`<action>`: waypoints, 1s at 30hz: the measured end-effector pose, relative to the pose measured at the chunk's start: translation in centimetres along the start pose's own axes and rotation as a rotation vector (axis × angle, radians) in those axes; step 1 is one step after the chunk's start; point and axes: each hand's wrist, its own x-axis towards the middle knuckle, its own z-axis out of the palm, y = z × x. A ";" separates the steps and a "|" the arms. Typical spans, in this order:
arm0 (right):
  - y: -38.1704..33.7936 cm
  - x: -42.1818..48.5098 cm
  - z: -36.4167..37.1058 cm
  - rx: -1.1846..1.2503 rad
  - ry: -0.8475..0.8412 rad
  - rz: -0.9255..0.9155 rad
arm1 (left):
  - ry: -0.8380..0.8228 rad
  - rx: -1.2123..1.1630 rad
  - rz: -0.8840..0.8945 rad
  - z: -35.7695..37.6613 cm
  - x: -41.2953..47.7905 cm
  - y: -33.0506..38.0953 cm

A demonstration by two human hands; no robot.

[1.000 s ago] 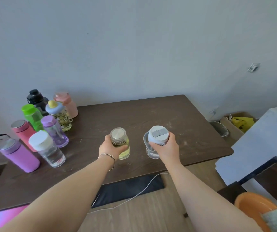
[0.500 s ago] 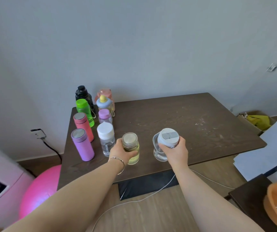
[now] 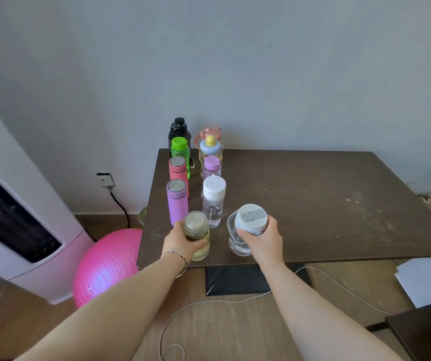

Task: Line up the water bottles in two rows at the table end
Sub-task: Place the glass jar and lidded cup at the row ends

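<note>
Two rows of bottles stand at the left end of the brown table [image 3: 313, 204]. The left row holds a purple flask [image 3: 177, 201], a red flask [image 3: 178, 173], a green bottle [image 3: 180, 155] and a black bottle [image 3: 179, 130]. The right row holds a white-capped clear bottle [image 3: 213, 200], a lilac bottle [image 3: 211, 168], a blue-capped bottle [image 3: 210, 147] and a pink bottle [image 3: 210, 132]. My left hand [image 3: 180, 243] grips a yellow glass bottle with a metal lid [image 3: 196, 234] just in front of the purple flask. My right hand [image 3: 261, 238] grips a clear grey-lidded bottle [image 3: 248, 225] to its right.
A pink exercise ball [image 3: 105, 269] and a white appliance [image 3: 14, 230] stand left of the table. A wall socket [image 3: 104, 179] with a black cord is behind them. A white cable [image 3: 209, 308] runs over the wooden floor. White sheets [image 3: 428, 277] lie at the right.
Both hands have carried their bottles leftward, close to the front ends of the two rows. The view has swung left, so the ball and the appliance have come into sight.
</note>
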 end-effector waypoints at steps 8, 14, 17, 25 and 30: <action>-0.6 -0.7 4.6 0.003 -0.138 -0.047 | 0.059 0.012 -0.087 -2.9 1.0 -2.7; -0.3 -0.7 6.2 0.008 -0.185 -0.058 | 0.055 0.013 -0.092 -3.0 1.6 -3.5; 0.0 -0.8 6.6 0.020 -0.182 -0.064 | 0.057 0.023 -0.090 -2.7 1.5 -3.9; 0.9 -0.7 7.8 0.028 -0.201 -0.082 | 0.059 0.044 -0.086 -2.3 2.0 -4.3; 1.2 -0.4 8.0 0.020 -0.212 -0.089 | 0.061 0.048 -0.086 -1.9 2.5 -4.2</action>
